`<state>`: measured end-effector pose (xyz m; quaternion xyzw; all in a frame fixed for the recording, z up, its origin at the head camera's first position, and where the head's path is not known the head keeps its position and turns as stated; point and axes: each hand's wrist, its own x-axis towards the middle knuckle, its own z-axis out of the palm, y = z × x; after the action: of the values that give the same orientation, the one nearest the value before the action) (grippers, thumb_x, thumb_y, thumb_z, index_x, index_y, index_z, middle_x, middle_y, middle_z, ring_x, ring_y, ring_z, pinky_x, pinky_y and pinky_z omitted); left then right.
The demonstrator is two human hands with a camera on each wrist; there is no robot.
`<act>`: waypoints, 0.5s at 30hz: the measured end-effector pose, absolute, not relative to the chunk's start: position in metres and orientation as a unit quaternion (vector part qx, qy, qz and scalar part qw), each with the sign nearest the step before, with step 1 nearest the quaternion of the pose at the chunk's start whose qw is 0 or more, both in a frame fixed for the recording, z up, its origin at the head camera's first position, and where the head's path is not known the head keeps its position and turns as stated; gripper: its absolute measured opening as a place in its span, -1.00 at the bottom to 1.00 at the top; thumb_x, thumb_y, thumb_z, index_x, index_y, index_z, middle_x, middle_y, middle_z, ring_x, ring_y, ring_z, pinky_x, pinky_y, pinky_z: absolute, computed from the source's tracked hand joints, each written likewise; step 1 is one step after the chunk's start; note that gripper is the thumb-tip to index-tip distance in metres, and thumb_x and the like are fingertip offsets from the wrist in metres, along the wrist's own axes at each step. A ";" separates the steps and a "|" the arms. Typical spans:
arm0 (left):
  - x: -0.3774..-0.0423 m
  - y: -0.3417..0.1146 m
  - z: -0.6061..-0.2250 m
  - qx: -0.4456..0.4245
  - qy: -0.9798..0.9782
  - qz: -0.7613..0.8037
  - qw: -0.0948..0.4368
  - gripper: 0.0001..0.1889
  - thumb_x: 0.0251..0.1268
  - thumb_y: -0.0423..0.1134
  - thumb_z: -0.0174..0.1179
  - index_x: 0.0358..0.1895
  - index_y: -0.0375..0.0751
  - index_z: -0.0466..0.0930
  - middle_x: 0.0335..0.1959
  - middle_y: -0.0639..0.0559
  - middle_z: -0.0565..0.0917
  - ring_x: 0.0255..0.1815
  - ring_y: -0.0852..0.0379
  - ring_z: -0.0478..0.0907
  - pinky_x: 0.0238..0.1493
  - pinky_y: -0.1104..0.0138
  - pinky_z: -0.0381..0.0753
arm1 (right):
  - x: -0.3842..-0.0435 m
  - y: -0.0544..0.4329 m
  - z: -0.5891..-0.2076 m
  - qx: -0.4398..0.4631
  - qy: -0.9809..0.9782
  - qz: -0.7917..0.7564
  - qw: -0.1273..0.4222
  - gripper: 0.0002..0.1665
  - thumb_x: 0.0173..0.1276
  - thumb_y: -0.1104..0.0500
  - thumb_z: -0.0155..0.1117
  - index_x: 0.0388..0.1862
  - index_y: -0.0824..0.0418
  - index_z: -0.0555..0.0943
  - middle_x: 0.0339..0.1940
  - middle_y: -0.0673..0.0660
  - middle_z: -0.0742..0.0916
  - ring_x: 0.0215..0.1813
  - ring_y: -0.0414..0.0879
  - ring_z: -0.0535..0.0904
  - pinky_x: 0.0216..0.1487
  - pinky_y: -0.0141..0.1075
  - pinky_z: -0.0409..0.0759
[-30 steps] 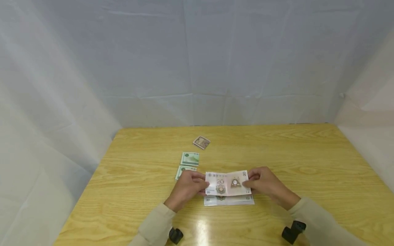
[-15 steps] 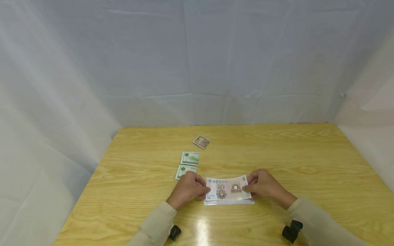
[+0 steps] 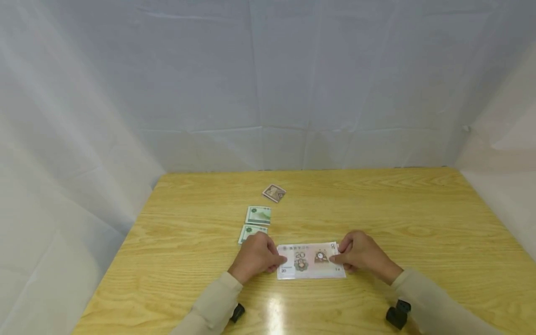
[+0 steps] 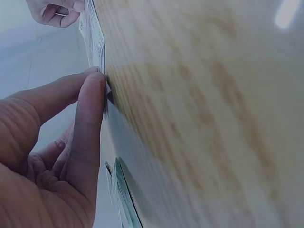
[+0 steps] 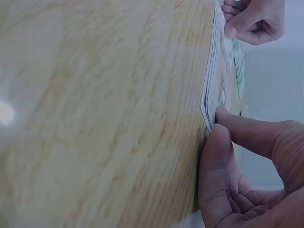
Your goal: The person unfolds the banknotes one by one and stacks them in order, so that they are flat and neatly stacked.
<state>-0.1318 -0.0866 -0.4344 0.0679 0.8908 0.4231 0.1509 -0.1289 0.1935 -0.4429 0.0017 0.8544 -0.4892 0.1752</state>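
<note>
A neat stack of pale pink banknotes (image 3: 307,272) marked 20 lies flat on the wooden table, close to the person. My left hand (image 3: 256,255) pinches its left end between thumb and forefinger. At the opposite end my right hand (image 3: 363,256) pinches the short edge, thumb on the top note. Several note layers show along the stack's edge (image 5: 210,80) in the right wrist view. Just beyond the left hand lies a folded green banknote (image 3: 253,230), partly covered by that hand, with a second green banknote (image 3: 258,215) behind it.
A small folded brown banknote (image 3: 274,193) sits farther back on the wooden table (image 3: 377,200). White sheeting (image 3: 293,93) hangs behind the table and along both sides. A black wrist device (image 3: 398,314) shows beside the right sleeve, another (image 3: 237,312) beside the left.
Both hands have lowered the raised top 20 note toward me onto the notes below. It now lies flat and lines up with the stack. The green and brown notes have not moved.
</note>
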 end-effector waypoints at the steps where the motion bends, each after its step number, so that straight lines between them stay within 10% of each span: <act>1: -0.131 -0.087 -0.434 0.068 0.893 0.419 0.149 -0.79 0.09 -0.35 0.52 -0.56 -0.22 0.65 -0.69 0.03 0.66 -0.68 0.14 0.61 -0.67 0.43 0.64 | -0.129 0.194 -0.443 0.002 0.854 -0.490 0.175 -0.66 0.15 0.33 0.57 -0.30 0.37 0.52 -0.56 0.19 0.68 -0.56 -0.05 0.64 -0.52 -0.23 0.73; 15: -0.135 -0.128 -0.412 0.016 0.890 0.443 0.101 -0.92 0.28 -0.33 0.38 -0.33 -0.29 0.74 -0.54 -0.04 0.72 -0.55 0.08 0.69 -0.51 0.27 0.76 | -0.139 0.184 -0.433 -0.035 0.860 -0.488 0.146 -0.72 0.22 0.26 0.54 -0.31 0.31 0.56 -0.55 0.14 0.63 -0.57 -0.07 0.56 -0.60 -0.30 0.63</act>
<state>-0.1352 -0.1280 -0.4121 0.0160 0.8904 0.4434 0.1011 -0.1389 0.1840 -0.4327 -0.0347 0.8599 -0.4880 0.1458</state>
